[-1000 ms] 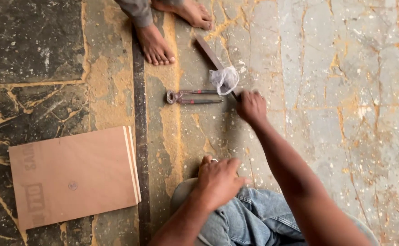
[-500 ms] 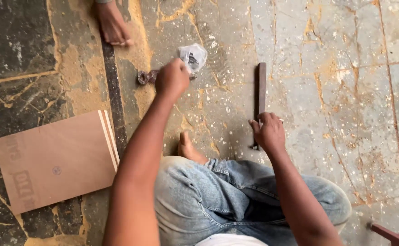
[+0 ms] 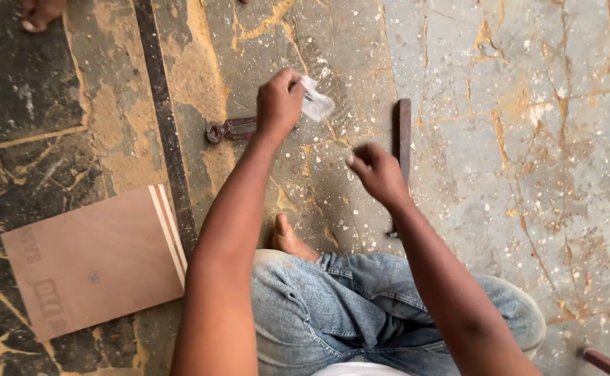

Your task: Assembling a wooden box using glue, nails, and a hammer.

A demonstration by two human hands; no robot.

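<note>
above the stone floor (image 3: pixel 528 139), left hand (image 3: pixel 278 104) pinching clear plastic bag (image 3: pixel 315 104), right hand (image 3: pixel 378 174) loosely spread, empty

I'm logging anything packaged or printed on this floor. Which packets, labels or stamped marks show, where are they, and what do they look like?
Small plastic packet: pinched in the left hand, above the pincers; clear, crumpled, whitish.
Stamped marks: near the left edge of the plywood boards lying at lower left; dark reddish print on flat tan rectangles.
No signs or screens.
</note>
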